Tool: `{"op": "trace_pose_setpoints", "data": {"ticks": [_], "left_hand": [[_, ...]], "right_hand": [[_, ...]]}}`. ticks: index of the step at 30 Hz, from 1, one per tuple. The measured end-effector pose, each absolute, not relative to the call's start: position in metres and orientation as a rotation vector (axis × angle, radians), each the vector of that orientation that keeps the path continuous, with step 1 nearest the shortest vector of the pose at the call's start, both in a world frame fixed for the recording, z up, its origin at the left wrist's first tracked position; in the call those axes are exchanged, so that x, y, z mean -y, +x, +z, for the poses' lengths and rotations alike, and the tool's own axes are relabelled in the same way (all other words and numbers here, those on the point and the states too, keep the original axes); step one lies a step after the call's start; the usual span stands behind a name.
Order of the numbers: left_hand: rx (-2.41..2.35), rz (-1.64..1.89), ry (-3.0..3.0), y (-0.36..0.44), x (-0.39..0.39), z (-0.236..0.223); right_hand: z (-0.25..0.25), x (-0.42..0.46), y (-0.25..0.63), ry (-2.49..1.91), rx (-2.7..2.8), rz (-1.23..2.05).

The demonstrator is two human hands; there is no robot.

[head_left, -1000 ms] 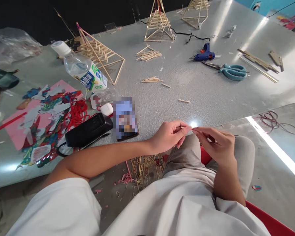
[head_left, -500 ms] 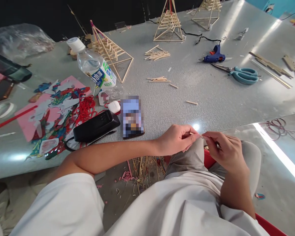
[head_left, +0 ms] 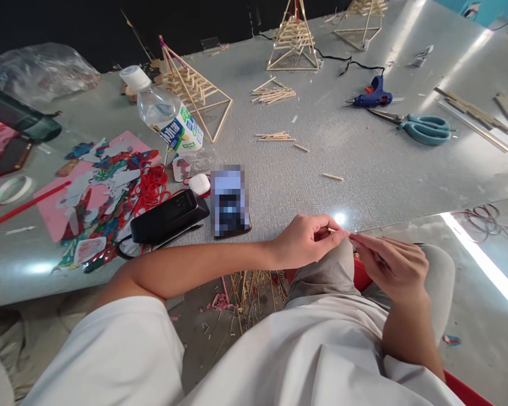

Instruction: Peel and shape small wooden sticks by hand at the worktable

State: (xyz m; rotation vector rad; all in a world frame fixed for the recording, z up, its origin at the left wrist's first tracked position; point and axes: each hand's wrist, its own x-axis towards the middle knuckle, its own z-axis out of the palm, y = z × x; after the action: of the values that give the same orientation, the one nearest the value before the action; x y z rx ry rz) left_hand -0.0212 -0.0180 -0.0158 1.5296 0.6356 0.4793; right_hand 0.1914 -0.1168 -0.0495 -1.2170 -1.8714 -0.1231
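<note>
Above my lap, by the table's near edge, my left hand is closed in a pinch on a short thin wooden stick; only a bit of it shows between the fingers. My right hand meets it there, fingers pressed together and their tips touching the left fingertips. What the right fingertips hold is hidden. On the table beyond lie a single cut stick, a few more short sticks and a larger pile of sticks.
Stick pyramids stand at the back. A glue gun and teal scissors lie to the right. Leftward are a phone, a black device, a plastic bottle, red cord and coloured scraps.
My right hand's fingers have straightened and flattened near the left fingertips. My left hand keeps its pinch on the stick. The view has shifted slightly, and the phone's blurred screen looks different.
</note>
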Motion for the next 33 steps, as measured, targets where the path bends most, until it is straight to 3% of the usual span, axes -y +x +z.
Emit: {"op": "trace_pose_setpoints", "data": {"ticks": [9, 33], "left_hand": [[-0.669, 0.511, 1.622, -0.02, 0.02, -0.02], [-0.47, 0.357, 1.892, -0.025, 0.022, -0.023]], "right_hand": [[-0.033, 0.13, 0.189, -1.277, 2.123, -0.367], [-0.045, 0.119, 0.209, -1.215, 2.064, -0.155]]}}
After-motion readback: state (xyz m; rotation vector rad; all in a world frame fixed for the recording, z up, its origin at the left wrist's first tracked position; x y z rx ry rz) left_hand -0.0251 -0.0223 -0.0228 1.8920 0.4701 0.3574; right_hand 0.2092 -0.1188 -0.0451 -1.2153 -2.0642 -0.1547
